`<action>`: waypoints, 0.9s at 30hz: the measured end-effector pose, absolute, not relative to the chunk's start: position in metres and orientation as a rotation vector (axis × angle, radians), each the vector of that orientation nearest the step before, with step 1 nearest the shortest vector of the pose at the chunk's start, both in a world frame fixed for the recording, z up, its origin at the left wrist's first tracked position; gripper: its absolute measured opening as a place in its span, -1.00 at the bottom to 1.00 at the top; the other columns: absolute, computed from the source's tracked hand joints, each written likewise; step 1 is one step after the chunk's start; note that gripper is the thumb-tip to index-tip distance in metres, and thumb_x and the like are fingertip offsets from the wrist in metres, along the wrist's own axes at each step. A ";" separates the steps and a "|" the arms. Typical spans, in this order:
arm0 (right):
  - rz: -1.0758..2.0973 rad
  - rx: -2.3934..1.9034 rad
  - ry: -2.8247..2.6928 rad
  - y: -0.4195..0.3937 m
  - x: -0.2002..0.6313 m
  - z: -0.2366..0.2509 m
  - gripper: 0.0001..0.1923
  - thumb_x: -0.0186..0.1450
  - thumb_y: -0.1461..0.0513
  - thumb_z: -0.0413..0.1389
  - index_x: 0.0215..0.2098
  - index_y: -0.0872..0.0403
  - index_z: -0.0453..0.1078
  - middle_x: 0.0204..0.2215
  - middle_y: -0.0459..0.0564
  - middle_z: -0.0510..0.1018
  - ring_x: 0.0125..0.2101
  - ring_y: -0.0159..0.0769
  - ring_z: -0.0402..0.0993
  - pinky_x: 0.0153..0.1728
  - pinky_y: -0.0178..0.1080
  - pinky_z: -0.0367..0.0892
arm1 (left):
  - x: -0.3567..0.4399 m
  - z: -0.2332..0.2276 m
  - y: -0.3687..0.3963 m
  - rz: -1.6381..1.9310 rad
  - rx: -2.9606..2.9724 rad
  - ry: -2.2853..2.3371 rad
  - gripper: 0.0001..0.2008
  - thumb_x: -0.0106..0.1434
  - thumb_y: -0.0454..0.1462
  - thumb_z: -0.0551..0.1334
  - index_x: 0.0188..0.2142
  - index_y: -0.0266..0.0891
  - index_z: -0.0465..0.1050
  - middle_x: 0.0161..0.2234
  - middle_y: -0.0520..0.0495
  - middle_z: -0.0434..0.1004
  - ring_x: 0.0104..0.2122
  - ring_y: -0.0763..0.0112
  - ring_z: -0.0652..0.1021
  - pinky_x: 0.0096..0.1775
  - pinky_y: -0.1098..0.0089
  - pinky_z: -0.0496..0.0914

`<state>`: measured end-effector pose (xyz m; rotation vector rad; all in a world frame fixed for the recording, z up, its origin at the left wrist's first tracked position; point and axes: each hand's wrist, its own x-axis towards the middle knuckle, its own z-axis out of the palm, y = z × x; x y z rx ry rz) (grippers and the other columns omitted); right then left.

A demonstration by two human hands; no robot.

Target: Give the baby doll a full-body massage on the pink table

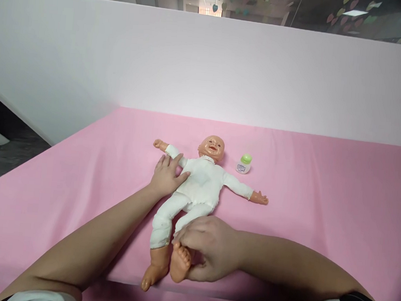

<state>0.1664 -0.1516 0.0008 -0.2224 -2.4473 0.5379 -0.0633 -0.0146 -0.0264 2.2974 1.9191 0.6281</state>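
A baby doll point(200, 181) in a white suit lies on its back on the pink sheet point(323, 189), arms spread wide, feet toward me. My left hand point(166, 173) rests flat on the doll's side, by its shoulder and upper arm. My right hand point(208, 247) is closed around the doll's lower leg, just above one bare foot. Beside the doll's head stands a small white bottle point(244, 163) with a green cap.
A tall white wall point(208, 67) runs along the far side of the pink surface. To the left the surface drops off to a dark floor point(6, 157). The near edge lies just under the doll's feet.
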 end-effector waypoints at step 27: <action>0.258 -0.558 -2.132 -0.109 0.195 0.016 -0.71 0.31 0.20 0.28 -0.05 -0.04 0.35 -0.07 0.09 0.73 -0.12 -0.06 0.72 -0.10 -0.05 0.58 | -0.059 -0.026 -0.017 0.794 2.328 1.800 -0.21 0.43 0.08 0.21 0.49 -0.27 0.20 0.34 -0.40 0.40 0.35 -0.19 0.40 0.34 -0.12 0.32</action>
